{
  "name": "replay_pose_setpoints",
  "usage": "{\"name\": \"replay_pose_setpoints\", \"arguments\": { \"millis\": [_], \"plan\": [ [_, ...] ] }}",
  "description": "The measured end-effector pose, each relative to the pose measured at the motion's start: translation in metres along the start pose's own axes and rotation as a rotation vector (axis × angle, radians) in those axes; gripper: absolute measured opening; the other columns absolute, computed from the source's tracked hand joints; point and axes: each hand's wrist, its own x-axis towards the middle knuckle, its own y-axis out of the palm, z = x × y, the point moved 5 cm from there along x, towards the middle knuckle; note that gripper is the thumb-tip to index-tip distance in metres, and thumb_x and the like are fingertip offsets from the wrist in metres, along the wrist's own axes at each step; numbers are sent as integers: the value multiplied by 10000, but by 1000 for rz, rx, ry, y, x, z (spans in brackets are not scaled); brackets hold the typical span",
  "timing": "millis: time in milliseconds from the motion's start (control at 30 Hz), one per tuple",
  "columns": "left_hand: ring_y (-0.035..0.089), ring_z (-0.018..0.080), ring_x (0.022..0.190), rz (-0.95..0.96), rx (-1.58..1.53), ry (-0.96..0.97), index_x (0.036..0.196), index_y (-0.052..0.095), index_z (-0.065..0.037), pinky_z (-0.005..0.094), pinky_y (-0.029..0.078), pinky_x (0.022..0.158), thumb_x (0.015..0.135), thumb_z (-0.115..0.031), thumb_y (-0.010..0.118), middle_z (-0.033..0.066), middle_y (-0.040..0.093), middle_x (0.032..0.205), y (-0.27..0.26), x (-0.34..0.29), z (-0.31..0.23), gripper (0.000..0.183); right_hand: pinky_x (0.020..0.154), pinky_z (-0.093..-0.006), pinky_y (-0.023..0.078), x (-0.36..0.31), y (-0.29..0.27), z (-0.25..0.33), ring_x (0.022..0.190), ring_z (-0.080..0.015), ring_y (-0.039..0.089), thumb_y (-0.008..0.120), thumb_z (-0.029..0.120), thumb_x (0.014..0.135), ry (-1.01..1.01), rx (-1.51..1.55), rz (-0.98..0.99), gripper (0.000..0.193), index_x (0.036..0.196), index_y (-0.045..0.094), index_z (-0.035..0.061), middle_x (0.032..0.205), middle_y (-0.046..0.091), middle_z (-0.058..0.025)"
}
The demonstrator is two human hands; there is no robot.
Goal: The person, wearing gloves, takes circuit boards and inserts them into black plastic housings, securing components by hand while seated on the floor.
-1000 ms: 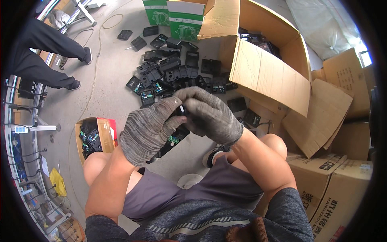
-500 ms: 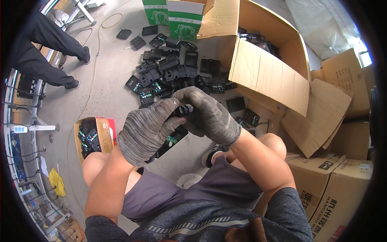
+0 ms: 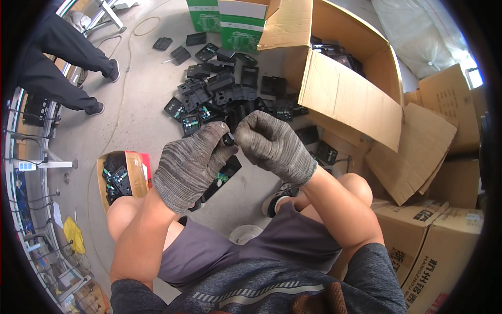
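Note:
Both my hands wear grey knitted gloves and are raised close together. My left hand (image 3: 189,166) pinches a small black plastic part (image 3: 228,139) between thumb and fingers. Close to its right end, the curled fingers of my right hand (image 3: 277,146) are closed; what they hold, if anything, is hidden. Below my left hand shows a black housing with a green circuit board (image 3: 225,177), partly covered by the glove. Whether that housing is held or lies lower down, I cannot tell. Beyond my hands lies a heap of black plastic housings (image 3: 219,91), some with circuit boards.
A small carton (image 3: 137,175) with black housings stands by my left knee. At the right is a large open carton (image 3: 350,94) holding black parts, with more cartons (image 3: 408,235) nearby. Green boxes (image 3: 240,32) stand at the back. Another person's legs (image 3: 68,68) are at far left.
My right hand has turned and its fingers have curled in. It has drawn slightly apart from my left hand, which keeps the small black part.

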Motion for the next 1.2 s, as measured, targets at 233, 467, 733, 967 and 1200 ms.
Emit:
{"name": "replay_pose_setpoints", "arguments": {
  "millis": [233, 467, 733, 967, 1200],
  "plan": [
    [696, 335, 803, 19, -1, -9, 1127, 610, -61, 409, 554, 689, 908, -229, 727, 159, 679, 882, 6, 2, -1, 300, 647, -259, 504, 3, 0, 0, 716, -73, 588, 732, 235, 948, -57, -268, -76, 242, 946, 678, -1, 780, 669, -26],
    [609, 145, 804, -157, -328, -380, 996, 629, -25, 319, 515, 762, 961, -220, 696, 68, 643, 843, -14, 10, 33, 209, 666, -251, 478, -6, -15, 16, 720, -65, 543, 686, 197, 974, 61, 42, -154, 172, 968, 681, 25, 783, 636, 17],
    [569, 108, 854, -170, -362, -423, 1062, 622, -58, 291, 497, 767, 990, -210, 651, 38, 637, 945, -17, 9, 31, 171, 653, -284, 503, -7, 1, 1, 707, -81, 581, 721, 202, 953, -155, -285, -119, 209, 923, 654, 6, 742, 647, -61],
    [591, 102, 826, -159, -267, -322, 1053, 626, -62, 275, 538, 617, 986, -216, 656, 28, 639, 966, -10, 6, 34, 170, 570, -316, 497, 0, 6, -2, 590, -127, 586, 754, 231, 924, -151, -566, -169, 265, 872, 637, -1, 654, 638, -108],
    [674, 190, 918, -177, -568, -468, 1110, 600, -22, 319, 537, 827, 940, -199, 717, 139, 675, 1016, -13, 6, 28, 272, 632, -281, 496, 6, 5, -15, 696, -107, 579, 738, 313, 948, 2, -220, -19, 329, 1046, 628, 19, 822, 661, -49]
  ]
}}
